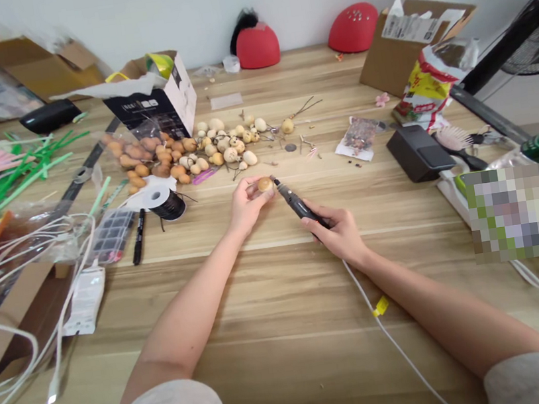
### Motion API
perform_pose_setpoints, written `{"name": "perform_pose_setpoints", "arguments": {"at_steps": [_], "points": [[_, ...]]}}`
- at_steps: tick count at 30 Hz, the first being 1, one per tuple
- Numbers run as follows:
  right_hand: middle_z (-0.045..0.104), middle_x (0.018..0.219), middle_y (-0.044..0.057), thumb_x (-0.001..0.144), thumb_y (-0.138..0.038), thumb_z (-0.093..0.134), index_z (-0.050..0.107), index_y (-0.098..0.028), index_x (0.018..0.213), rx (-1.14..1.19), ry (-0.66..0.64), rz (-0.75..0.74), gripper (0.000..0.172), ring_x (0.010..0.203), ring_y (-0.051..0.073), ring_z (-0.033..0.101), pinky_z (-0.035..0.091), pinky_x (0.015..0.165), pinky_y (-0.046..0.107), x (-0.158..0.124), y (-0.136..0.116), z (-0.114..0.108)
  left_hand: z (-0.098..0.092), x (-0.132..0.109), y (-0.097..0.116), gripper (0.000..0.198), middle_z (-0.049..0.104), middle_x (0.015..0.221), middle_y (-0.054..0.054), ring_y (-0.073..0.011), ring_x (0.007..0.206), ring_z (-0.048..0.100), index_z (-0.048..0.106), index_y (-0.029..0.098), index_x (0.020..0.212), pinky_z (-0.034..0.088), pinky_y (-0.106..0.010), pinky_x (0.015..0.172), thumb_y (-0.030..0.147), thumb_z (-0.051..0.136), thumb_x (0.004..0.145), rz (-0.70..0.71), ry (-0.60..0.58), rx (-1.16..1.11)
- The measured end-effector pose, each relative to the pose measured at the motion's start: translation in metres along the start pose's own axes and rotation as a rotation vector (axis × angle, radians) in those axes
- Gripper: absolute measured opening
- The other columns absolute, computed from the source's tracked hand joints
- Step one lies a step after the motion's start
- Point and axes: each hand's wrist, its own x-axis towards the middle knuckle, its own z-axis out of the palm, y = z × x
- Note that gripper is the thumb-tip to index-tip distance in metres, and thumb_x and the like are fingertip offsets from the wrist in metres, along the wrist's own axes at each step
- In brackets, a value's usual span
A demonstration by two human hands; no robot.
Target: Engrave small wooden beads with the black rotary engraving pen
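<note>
Between the fingers of my left hand (245,207) is a small round tan gourd (264,184), closed in a pinch. My right hand (337,229) grips a black rotary tool (294,203), its tip pointing up and left, very close to the gourd. Whether the tip touches it I cannot tell. From the tool a white cord (373,314) with a yellow tag runs down toward the front edge. Beyond my hands lies a pile of pale gourds (229,147), some with dark marks, beside browner gourds (142,154) partly in a clear bag.
Left of my hands are a spool of black cord (168,203), a black marker (139,237) and tangled white cables (59,312). To the right stand a black box (419,153) and a small bag of beads (358,138). Cardboard boxes and two red domed objects line the back.
</note>
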Motion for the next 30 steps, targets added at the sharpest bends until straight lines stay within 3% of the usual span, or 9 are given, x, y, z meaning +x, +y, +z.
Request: {"name": "perform_pose_setpoints", "arguments": {"at_steps": [13,26,30], "points": [[0.074,0.121,0.01,0.08,-0.038,0.066,0.073,-0.015,0.124,0.021,-0.001,0.008,0.05,0.097,0.031,0.074,0.061,0.062,0.033,-0.0004,-0.0003,0.0001,0.0003,0.0,0.0001,0.058,0.074,0.111,-0.01,-0.017,0.085,0.072,0.058,0.018,0.109,0.057,-0.034,0.084,0.035,0.088,0.063,-0.043,0.006,0.017],[0.074,0.121,0.011,0.081,-0.039,0.065,0.072,-0.014,0.125,0.018,-0.003,-0.003,0.052,0.09,0.029,0.075,0.061,0.061,0.032,0.0002,0.003,0.0,-0.0006,0.0007,-0.0012,0.059,0.073,0.106,-0.009,-0.019,0.093,0.071,0.061,0.017,0.109,0.055,-0.036,0.09,0.032,0.088,0.058,0.005,0.025,0.049],[0.077,0.111,0.009,0.081,-0.038,0.065,0.072,-0.014,0.126,-0.006,-0.024,-0.014,0.052,0.081,0.026,0.075,0.06,0.061,0.032,-0.0002,0.0019,-0.0001,-0.0012,0.0008,-0.0018,0.059,0.073,0.107,-0.009,-0.0188,0.092,0.07,0.064,0.017,0.112,0.056,-0.034,0.087,0.03,0.087,0.059,0.006,0.018,0.049]]}}
